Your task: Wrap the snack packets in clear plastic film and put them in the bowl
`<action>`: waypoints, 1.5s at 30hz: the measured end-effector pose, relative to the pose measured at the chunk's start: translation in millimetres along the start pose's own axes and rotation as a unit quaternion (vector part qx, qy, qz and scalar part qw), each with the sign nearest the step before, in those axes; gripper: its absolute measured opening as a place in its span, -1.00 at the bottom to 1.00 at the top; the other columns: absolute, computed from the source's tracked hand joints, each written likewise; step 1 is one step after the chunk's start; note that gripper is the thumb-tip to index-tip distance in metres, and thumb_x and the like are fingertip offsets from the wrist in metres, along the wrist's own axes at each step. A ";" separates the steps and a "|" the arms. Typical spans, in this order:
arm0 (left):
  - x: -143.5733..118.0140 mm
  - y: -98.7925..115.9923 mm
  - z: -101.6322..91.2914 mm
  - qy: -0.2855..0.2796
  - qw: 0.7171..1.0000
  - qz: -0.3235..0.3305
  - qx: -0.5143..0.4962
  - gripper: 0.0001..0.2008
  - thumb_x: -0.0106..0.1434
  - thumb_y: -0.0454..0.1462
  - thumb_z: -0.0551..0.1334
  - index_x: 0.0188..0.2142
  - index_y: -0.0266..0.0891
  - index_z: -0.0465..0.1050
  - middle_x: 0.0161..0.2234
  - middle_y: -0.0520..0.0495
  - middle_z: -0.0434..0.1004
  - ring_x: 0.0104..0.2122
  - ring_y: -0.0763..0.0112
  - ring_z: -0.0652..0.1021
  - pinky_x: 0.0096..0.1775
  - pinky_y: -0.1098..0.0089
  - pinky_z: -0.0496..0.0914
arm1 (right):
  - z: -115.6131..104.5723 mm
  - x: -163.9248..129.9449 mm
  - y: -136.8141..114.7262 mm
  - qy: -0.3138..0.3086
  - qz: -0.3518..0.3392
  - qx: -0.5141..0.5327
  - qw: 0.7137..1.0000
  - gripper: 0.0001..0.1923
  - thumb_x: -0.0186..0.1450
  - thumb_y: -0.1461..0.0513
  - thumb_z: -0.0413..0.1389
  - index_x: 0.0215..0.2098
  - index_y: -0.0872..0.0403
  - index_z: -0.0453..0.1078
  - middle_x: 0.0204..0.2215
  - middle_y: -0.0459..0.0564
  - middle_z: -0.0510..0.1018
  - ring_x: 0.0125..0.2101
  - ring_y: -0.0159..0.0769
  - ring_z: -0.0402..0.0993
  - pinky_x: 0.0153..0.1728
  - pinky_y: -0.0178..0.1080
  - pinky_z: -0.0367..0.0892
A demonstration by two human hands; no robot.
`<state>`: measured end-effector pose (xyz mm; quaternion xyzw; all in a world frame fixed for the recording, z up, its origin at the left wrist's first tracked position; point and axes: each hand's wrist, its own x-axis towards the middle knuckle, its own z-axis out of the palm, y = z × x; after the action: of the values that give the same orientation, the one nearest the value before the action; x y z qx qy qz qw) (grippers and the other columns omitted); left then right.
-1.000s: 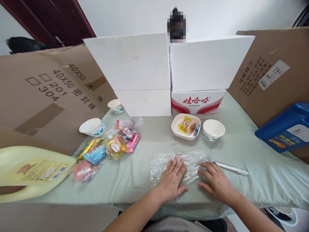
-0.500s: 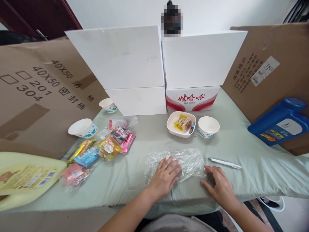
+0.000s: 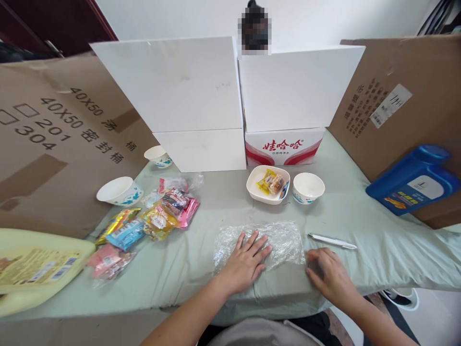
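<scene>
While a pen [image 3: 333, 241] lies nearby, I see plastic wrap [image 3: 285, 242] stretching lengthwise left-to-right.
Left hand [image 3: 245, 264] spread atop; right hand [image 3: 330, 275] beside, digits seemingly parted.

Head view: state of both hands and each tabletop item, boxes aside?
Clear plastic wrap: spread out, crinkled
Left hand: spread on the wrap
Right hand: partly curled beside the wrap
White pen: lying flat
Square white dish: holding wrapped snacks
Three paper bowls: upright
Snack packets: heaped
Blue bottle: upright
Yellow jug: upright
</scene>
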<state>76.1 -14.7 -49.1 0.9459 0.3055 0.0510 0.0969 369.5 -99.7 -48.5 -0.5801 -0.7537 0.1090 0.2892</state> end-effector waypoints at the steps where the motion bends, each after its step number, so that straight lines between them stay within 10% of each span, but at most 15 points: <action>1: 0.1 0.2 -0.4 0.001 1.000 -0.001 0.000 -0.46 0.39 -0.19 0.10 0.32 0.03 0.02 0.37 0.05 -0.02 0.36 0.10 -0.05 0.29 -0.14 -0.17 | 3.2 -0.7 -2.1 0.004 0.005 0.006 1.000 -0.75 0.26 0.25 0.10 -0.08 0.01 0.28 -0.28 0.00 0.47 -0.22 -0.15 0.41 -0.20 -0.07 0.38; 24: 0.0 -1.6 2.5 0.012 1.000 0.005 0.004 -0.48 0.40 -0.16 0.08 0.31 0.03 0.03 0.36 0.06 -0.01 0.36 0.13 -0.05 0.29 -0.12 -0.15 | 12.4 11.0 -9.7 0.080 -0.058 0.051 0.994 -0.80 0.34 0.31 0.05 -0.07 0.00 0.27 -0.37 -0.05 0.50 -0.23 -0.20 0.42 -0.22 -0.14 0.41; 31: 0.1 -1.8 1.7 0.008 1.000 0.004 0.010 -0.47 0.39 -0.18 0.09 0.32 0.03 0.02 0.37 0.05 -0.03 0.36 0.13 -0.06 0.29 -0.12 -0.17 | -6.4 13.4 4.8 -0.029 -0.021 0.045 0.998 -0.88 0.38 0.27 -0.05 -0.21 0.01 0.33 -0.34 -0.01 0.49 -0.28 -0.23 0.43 -0.27 -0.16 0.41; 39: 0.0 1.9 -0.1 0.060 0.998 -0.019 -0.006 -0.46 0.31 -0.19 0.20 0.26 -0.02 0.15 0.37 -0.11 -0.07 0.35 -0.06 -0.10 0.23 -0.19 -0.02 | -15.9 20.1 -5.5 -0.120 -0.151 -0.068 0.979 -0.71 0.30 0.17 0.13 0.00 -0.02 0.38 -0.01 0.07 0.47 0.06 -0.08 0.33 0.04 0.02 0.29; 45: -21.6 -8.6 -37.3 0.148 0.986 -0.049 -0.055 -0.62 0.18 -0.09 0.31 -0.05 -0.19 0.43 0.02 -0.21 0.40 0.09 0.01 0.34 0.13 -0.04 0.23 | -8.9 22.4 -1.1 -0.150 -0.172 -0.067 0.971 -0.76 0.35 0.18 0.08 -0.03 0.00 0.42 -0.09 0.06 0.52 -0.03 -0.17 0.42 -0.01 -0.05 0.37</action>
<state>48.0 -14.9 -15.4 0.9051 0.3590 0.2022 0.1049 370.1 -80.5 -33.8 -0.4365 -0.8826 0.0929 0.1477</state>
